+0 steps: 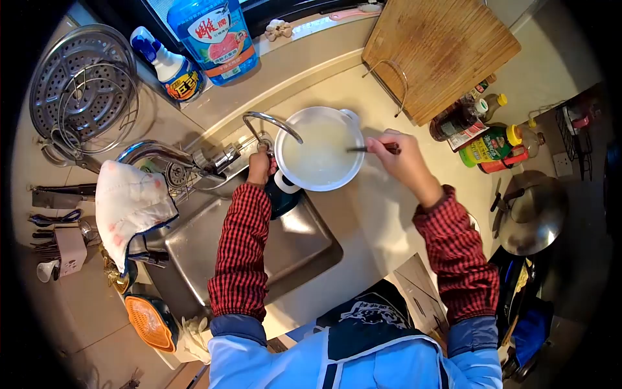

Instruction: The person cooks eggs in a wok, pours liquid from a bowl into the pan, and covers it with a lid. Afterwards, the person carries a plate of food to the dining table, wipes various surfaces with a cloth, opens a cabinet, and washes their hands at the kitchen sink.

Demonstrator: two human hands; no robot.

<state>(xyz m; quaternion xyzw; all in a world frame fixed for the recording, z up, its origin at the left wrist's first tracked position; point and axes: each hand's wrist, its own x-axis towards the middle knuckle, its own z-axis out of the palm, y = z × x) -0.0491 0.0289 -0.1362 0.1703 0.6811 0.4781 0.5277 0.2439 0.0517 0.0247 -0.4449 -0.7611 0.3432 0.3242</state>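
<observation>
A white pot (319,149) with pale cloudy liquid in it stands on the counter beside the sink. The thin curved spout (272,119) of a small tap reaches over its left rim. My left hand (259,167) is closed at the base of that spout, by the pot's left side; what its fingers grip is too small to tell. My right hand (396,155) is closed on the handle of a dark utensil (357,149), whose end reaches over the pot's right rim. A dark round object (281,198) with a white rim sits below the pot, partly over the sink.
The steel sink (253,240) lies below my left hand. A cloth (133,204) hangs by the large faucet (152,150). A wooden board (440,55) leans at the back right, with bottles (489,144) beside it. A detergent bottle (217,42) stands at the back.
</observation>
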